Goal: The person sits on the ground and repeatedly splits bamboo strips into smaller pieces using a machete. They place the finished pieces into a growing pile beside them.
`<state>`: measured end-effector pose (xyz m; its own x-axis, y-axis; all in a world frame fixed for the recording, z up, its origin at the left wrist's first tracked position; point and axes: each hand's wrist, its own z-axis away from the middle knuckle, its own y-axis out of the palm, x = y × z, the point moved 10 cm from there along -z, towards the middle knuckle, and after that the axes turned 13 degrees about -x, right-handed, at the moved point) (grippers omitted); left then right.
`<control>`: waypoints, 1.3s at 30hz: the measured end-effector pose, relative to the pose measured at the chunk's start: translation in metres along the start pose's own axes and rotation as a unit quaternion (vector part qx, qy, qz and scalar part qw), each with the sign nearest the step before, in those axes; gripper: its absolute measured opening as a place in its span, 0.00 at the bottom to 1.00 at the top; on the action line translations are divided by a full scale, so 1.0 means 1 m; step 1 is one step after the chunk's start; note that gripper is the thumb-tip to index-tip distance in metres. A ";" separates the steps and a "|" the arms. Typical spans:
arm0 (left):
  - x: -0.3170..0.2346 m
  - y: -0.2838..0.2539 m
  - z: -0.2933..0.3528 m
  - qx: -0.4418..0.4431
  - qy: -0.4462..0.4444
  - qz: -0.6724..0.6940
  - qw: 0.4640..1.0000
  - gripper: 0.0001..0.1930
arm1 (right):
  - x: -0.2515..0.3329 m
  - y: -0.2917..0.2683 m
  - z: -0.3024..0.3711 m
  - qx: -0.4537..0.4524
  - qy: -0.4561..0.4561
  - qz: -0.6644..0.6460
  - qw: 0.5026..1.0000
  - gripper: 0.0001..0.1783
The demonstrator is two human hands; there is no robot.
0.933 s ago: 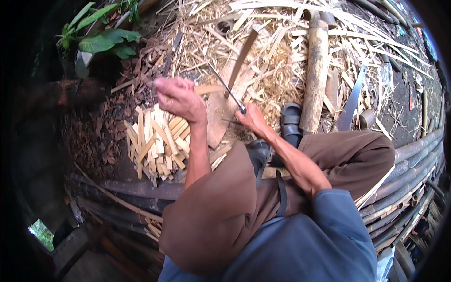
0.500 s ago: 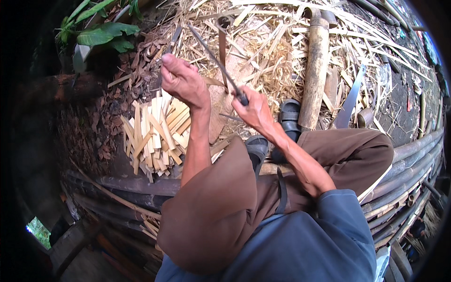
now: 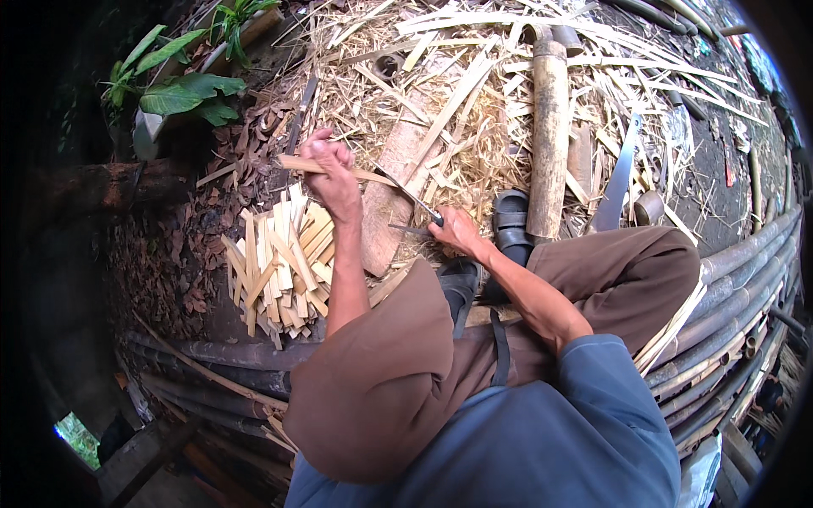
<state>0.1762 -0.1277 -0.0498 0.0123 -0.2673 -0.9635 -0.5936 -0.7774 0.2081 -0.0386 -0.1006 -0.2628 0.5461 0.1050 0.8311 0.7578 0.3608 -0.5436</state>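
My left hand (image 3: 335, 188) is closed around a short, flat bamboo strip (image 3: 373, 176), which sticks out on both sides of the fingers. In my right hand (image 3: 460, 230) is a knife (image 3: 412, 196) with a dark handle; its narrow blade slants up and left toward the strip's right end. Whether blade and strip touch, I cannot tell. A thin dark piece (image 3: 408, 229) pokes out left of my right hand, its kind unclear. Below and left of my left hand lies a pile of split bamboo strips (image 3: 275, 262). A flat wooden board (image 3: 385, 224) lies on the ground between my hands.
Shavings (image 3: 483, 127) and long split strips (image 3: 660, 61) cover the ground ahead. Right of my sandals (image 3: 511, 224) lie a thick bamboo pole (image 3: 550, 135) and a handsaw (image 3: 616, 182). Bamboo poles (image 3: 728, 292) run beside my legs. A leafy plant (image 3: 182, 95) grows at far left.
My right hand has lowered and the blade sits lower, nearer the strip. My left hand has turned, so the strip shows across it. An upright brown strip ahead is out of sight.
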 end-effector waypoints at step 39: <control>-0.060 -0.114 0.043 -0.104 -0.031 -0.093 0.990 0.14 | 0.021 -0.029 -0.117 -0.251 0.076 -0.038 0.964 0.15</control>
<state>0.2081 0.0012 -0.0227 0.0522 -0.0779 -0.9956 -0.4077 -0.9118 0.0499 -0.0073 -0.2176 -0.2436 0.4996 -0.0542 0.8646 0.8539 -0.1369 -0.5020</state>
